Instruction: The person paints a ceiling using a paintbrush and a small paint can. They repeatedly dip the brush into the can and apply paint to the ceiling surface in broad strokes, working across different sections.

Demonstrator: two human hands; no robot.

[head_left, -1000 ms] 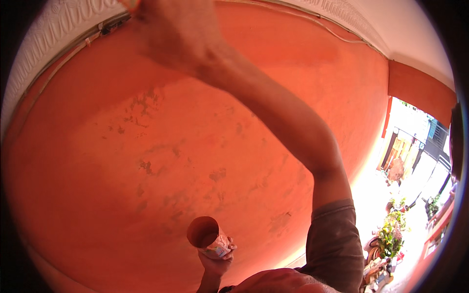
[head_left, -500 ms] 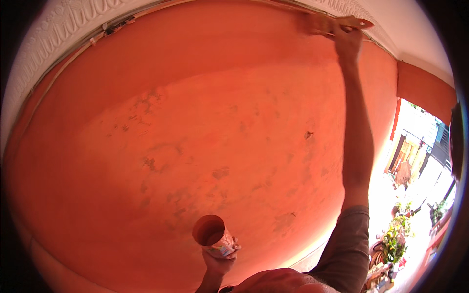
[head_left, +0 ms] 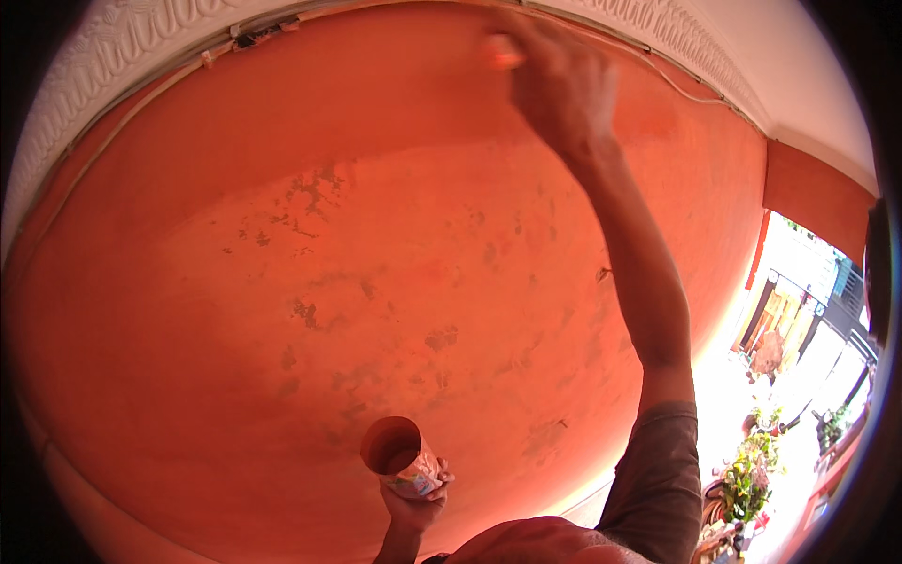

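My left hand (head_left: 423,498) grips a cylindrical can (head_left: 418,470) low in the centre, its open top tipped toward the camera and its inside coated reddish. High on the orange wall (head_left: 216,357), my right hand (head_left: 559,89) is raised with fingers closed on a paintbrush (head_left: 503,52), smeared by motion and mostly hidden by the hand; whether its bristles touch the wall cannot be told. Darker orange covers the wall's upper band; grey patchy marks show below it.
A white moulded cornice (head_left: 113,66) runs along the top, with a cable (head_left: 132,108) beneath it. At the right, a bright opening shows a metal gate (head_left: 827,320), wooden boards (head_left: 780,310), plants (head_left: 752,475) and piled items.
My right hand swung from upper centre-left to the upper right, then back left to upper centre. My left hand and the can have barely moved.
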